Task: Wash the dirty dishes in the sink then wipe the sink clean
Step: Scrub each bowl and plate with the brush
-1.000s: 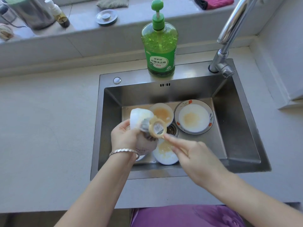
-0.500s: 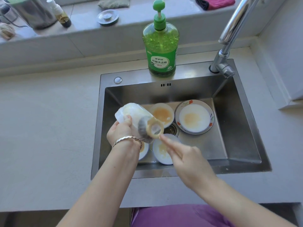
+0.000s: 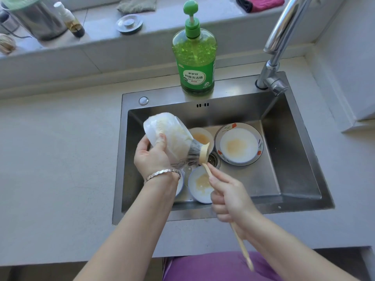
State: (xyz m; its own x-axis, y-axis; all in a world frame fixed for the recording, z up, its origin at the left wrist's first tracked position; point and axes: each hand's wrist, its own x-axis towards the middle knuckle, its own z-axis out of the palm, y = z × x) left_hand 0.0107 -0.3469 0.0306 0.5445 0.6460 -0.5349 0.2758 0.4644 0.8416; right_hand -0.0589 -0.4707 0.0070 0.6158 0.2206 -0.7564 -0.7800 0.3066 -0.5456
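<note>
My left hand (image 3: 152,157) grips a clear jar (image 3: 168,136) with pale yellowish residue inside, tilted over the steel sink (image 3: 223,96) with its mouth pointing right and down. My right hand (image 3: 229,197) holds a long wooden spoon (image 3: 242,248); its far end is at the jar's mouth. On the sink floor lie a flower-rimmed plate (image 3: 238,147), a small bowl (image 3: 199,136) behind the jar's mouth and a white bowl (image 3: 199,185) under my right hand, all smeared yellow. Another dish is mostly hidden under my left wrist.
A green dish soap bottle (image 3: 195,63) stands on the sink's back rim, with the chrome faucet (image 3: 282,37) at the back right. The drain (image 3: 214,159) sits between the dishes. On the ledge behind are a metal sink plug, a kettle, a small bottle and cloths.
My left hand has tipped the jar further, its base rising up and to the left. My right hand has drawn back toward me, and the spoon's handle now shows below it.
</note>
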